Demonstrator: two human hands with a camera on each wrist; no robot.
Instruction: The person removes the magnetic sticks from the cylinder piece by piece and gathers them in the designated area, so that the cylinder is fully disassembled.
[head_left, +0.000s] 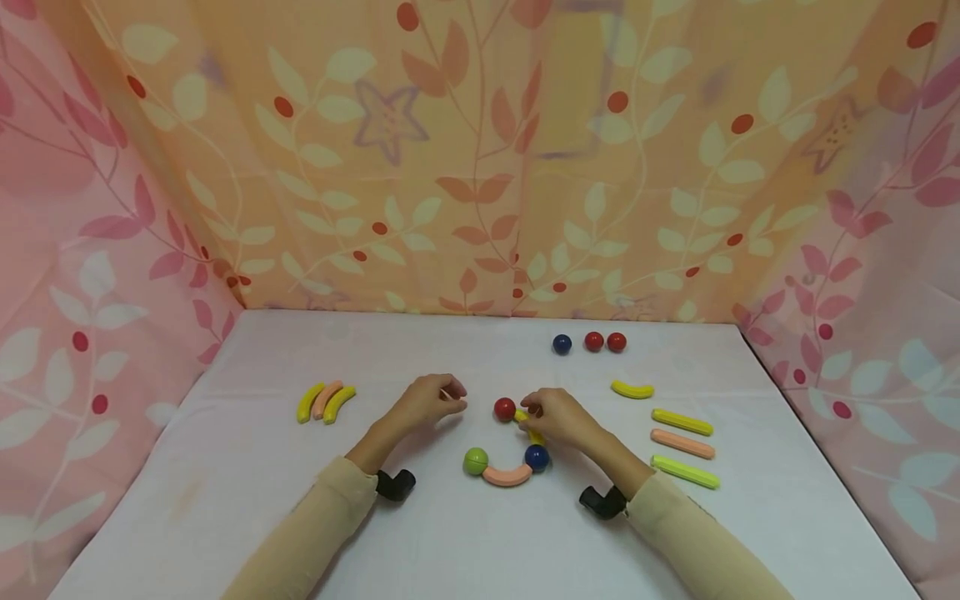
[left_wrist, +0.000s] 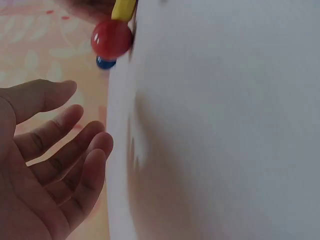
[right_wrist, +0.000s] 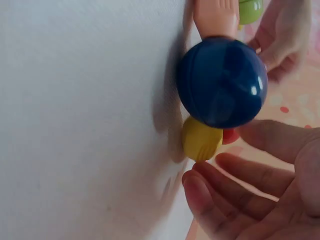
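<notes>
Near the middle of the table, a green ball (head_left: 476, 461), a salmon curved stick (head_left: 507, 476), a blue ball (head_left: 536, 457), a yellow curved stick (head_left: 537, 437) and a red ball (head_left: 504, 408) form a partial ring. My right hand (head_left: 562, 417) is at the yellow stick, partly covering it. In the right wrist view its loosely bent fingertips (right_wrist: 197, 190) lie close beside that stick, just past the blue ball; contact is unclear. My left hand (head_left: 426, 402) hovers left of the red ball, its fingers loosely bent around nothing.
Three curved sticks (head_left: 326, 402) lie to the left. At the back are a blue ball (head_left: 562, 344) and two red balls (head_left: 594, 342). On the right lie a yellow curved stick (head_left: 632, 390) and three straight sticks (head_left: 682, 443). Patterned curtains (head_left: 480, 167) enclose the table.
</notes>
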